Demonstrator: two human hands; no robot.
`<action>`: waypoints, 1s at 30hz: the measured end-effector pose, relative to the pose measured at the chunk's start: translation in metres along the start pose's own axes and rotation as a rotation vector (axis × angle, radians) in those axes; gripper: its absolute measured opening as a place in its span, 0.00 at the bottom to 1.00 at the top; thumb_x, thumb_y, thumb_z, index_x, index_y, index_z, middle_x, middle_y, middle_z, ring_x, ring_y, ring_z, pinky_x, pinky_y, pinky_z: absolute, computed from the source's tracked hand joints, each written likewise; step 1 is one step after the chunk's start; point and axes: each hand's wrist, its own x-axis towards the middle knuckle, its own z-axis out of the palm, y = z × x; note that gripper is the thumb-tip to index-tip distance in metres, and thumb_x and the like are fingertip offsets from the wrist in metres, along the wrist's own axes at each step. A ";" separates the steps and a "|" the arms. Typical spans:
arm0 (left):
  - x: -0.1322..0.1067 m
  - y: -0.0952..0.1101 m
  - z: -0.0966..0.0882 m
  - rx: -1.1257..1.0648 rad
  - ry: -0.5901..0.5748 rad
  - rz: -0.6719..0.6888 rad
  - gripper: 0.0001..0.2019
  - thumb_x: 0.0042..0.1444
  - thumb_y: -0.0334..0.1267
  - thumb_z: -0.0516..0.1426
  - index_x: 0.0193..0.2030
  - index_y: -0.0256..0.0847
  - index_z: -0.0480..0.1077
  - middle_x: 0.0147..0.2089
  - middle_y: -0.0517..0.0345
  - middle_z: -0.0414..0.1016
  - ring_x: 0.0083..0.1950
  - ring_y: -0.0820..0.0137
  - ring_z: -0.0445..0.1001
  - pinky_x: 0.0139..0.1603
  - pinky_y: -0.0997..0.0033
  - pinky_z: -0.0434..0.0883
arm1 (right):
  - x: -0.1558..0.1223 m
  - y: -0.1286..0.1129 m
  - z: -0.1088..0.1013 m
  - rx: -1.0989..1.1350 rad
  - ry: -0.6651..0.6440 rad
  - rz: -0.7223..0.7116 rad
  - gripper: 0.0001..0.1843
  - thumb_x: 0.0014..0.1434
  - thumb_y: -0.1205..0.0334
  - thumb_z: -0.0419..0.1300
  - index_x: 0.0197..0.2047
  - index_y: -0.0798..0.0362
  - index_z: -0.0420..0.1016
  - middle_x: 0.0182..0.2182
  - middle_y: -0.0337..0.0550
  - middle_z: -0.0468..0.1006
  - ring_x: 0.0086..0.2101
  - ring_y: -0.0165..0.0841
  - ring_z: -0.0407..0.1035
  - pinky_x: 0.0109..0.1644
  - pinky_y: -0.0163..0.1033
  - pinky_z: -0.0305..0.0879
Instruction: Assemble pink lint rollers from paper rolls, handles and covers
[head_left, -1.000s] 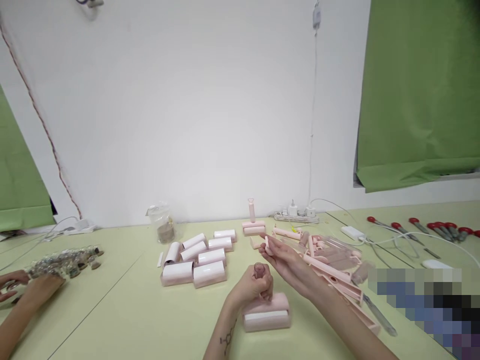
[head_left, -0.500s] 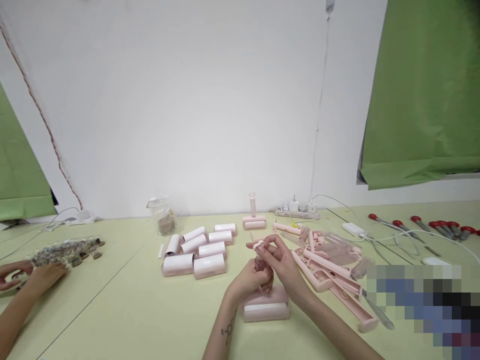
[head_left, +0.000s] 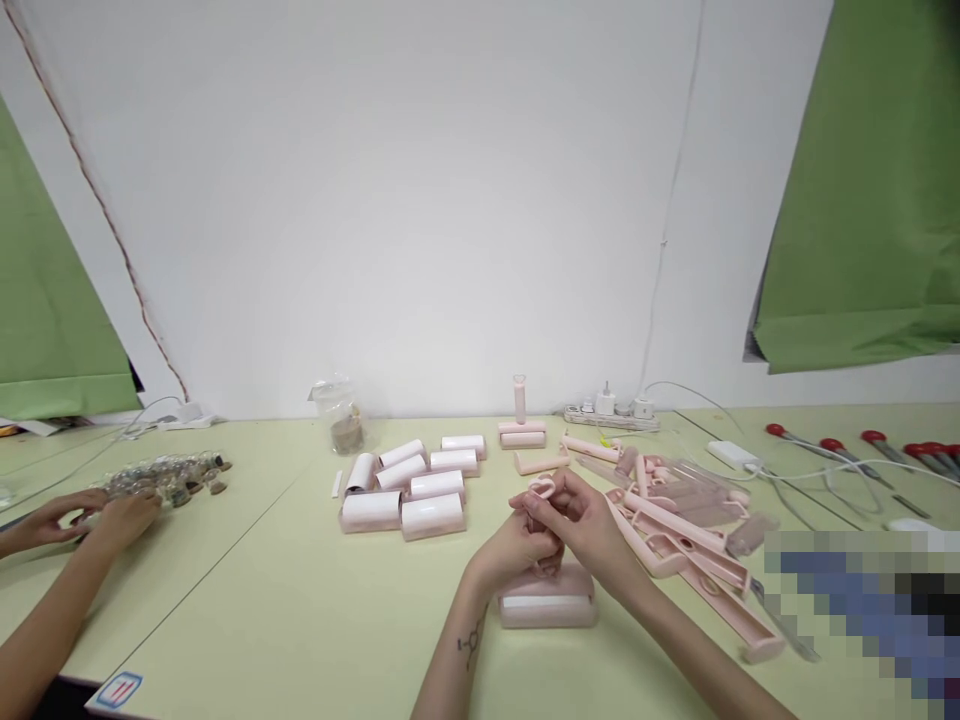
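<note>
A pink lint roller (head_left: pixel 547 608) with a white strip along its front lies on the table before me. Just above it, my left hand (head_left: pixel 517 548) is closed around the roller's upright handle, which the fingers mostly hide. My right hand (head_left: pixel 589 515) pinches a pink looped end piece (head_left: pixel 541 486) at the top of that handle. Behind my hands a loose pink handle part (head_left: pixel 541 463) lies on the table. Farther back stands another lint roller (head_left: pixel 523 438) with its handle upright.
Several white paper rolls (head_left: pixel 433 516) lie to the left. Pink and clear parts (head_left: pixel 690 535) are heaped at the right, near red-handled tools (head_left: pixel 832 445) and cables. A plastic bag (head_left: pixel 346 425) and a power strip (head_left: pixel 611 415) sit by the wall. Another person's hands (head_left: pixel 124 525) work at far left.
The view has turned slightly, so everything sits a little farther right or higher. My right fingers still pinch the looped piece, which now shows more of its opening. My left hand keeps its hold.
</note>
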 end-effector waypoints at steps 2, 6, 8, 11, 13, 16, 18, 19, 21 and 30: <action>0.001 -0.001 -0.002 -0.007 -0.007 -0.016 0.06 0.33 0.28 0.49 0.22 0.40 0.57 0.10 0.72 0.56 0.14 0.80 0.55 0.16 0.79 0.54 | -0.001 -0.002 -0.002 -0.032 -0.016 -0.011 0.16 0.49 0.52 0.60 0.25 0.52 0.57 0.25 0.43 0.76 0.28 0.34 0.71 0.31 0.36 0.65; 0.003 -0.005 -0.005 -0.005 -0.023 -0.048 0.05 0.34 0.29 0.50 0.18 0.40 0.55 0.10 0.70 0.56 0.14 0.80 0.56 0.17 0.78 0.56 | 0.003 -0.006 -0.009 -0.069 -0.107 -0.073 0.14 0.50 0.53 0.58 0.26 0.52 0.57 0.27 0.43 0.76 0.30 0.34 0.71 0.36 0.38 0.65; 0.004 -0.006 -0.005 0.001 -0.023 -0.054 0.05 0.35 0.30 0.51 0.18 0.40 0.55 0.10 0.70 0.55 0.13 0.80 0.56 0.17 0.78 0.57 | 0.009 -0.006 -0.012 -0.087 -0.200 -0.073 0.15 0.52 0.52 0.56 0.25 0.51 0.56 0.26 0.42 0.76 0.28 0.33 0.71 0.34 0.38 0.65; 0.004 -0.007 -0.004 0.012 -0.026 -0.038 0.05 0.33 0.31 0.51 0.19 0.40 0.55 0.10 0.72 0.53 0.13 0.80 0.55 0.17 0.77 0.59 | 0.019 -0.006 -0.010 -0.237 -0.171 -0.092 0.18 0.49 0.50 0.57 0.22 0.51 0.54 0.22 0.38 0.74 0.26 0.34 0.70 0.30 0.37 0.63; 0.005 -0.008 -0.004 0.015 -0.022 -0.013 0.05 0.32 0.31 0.51 0.20 0.40 0.56 0.09 0.73 0.54 0.12 0.80 0.54 0.16 0.78 0.59 | 0.023 -0.005 -0.004 -0.314 -0.098 -0.093 0.17 0.49 0.50 0.57 0.22 0.51 0.55 0.19 0.36 0.72 0.25 0.35 0.70 0.29 0.36 0.62; 0.008 -0.012 -0.004 0.011 0.000 0.016 0.05 0.32 0.31 0.51 0.21 0.39 0.59 0.08 0.71 0.55 0.10 0.80 0.53 0.13 0.79 0.56 | 0.024 -0.005 0.003 -0.282 -0.113 -0.083 0.12 0.53 0.54 0.53 0.24 0.51 0.58 0.20 0.36 0.72 0.26 0.33 0.70 0.31 0.36 0.63; 0.011 -0.015 -0.005 0.005 0.002 0.013 0.05 0.32 0.30 0.51 0.21 0.38 0.60 0.07 0.70 0.56 0.10 0.80 0.54 0.12 0.79 0.55 | 0.023 -0.007 0.005 -0.238 -0.165 -0.106 0.07 0.53 0.59 0.52 0.27 0.51 0.61 0.24 0.38 0.75 0.30 0.33 0.70 0.36 0.37 0.63; 0.012 -0.016 -0.006 0.000 -0.002 0.006 0.04 0.32 0.30 0.52 0.21 0.38 0.60 0.07 0.69 0.56 0.10 0.79 0.55 0.12 0.79 0.55 | 0.023 -0.008 0.005 -0.210 -0.200 -0.108 0.04 0.53 0.60 0.52 0.30 0.51 0.63 0.29 0.39 0.76 0.34 0.33 0.70 0.39 0.38 0.63; 0.012 -0.016 -0.008 -0.015 -0.019 -0.008 0.04 0.33 0.29 0.53 0.20 0.37 0.60 0.07 0.68 0.56 0.10 0.79 0.55 0.12 0.78 0.55 | 0.022 -0.010 0.003 -0.136 -0.294 -0.088 0.08 0.53 0.62 0.51 0.37 0.51 0.66 0.38 0.42 0.75 0.41 0.34 0.68 0.45 0.40 0.61; -0.003 0.009 0.001 -0.279 -0.053 0.159 0.36 0.24 0.70 0.53 0.30 0.37 0.64 0.15 0.62 0.65 0.19 0.69 0.67 0.24 0.69 0.63 | 0.024 -0.012 -0.003 -0.273 -0.380 0.051 0.17 0.54 0.60 0.46 0.37 0.47 0.76 0.30 0.40 0.77 0.36 0.36 0.70 0.32 0.37 0.66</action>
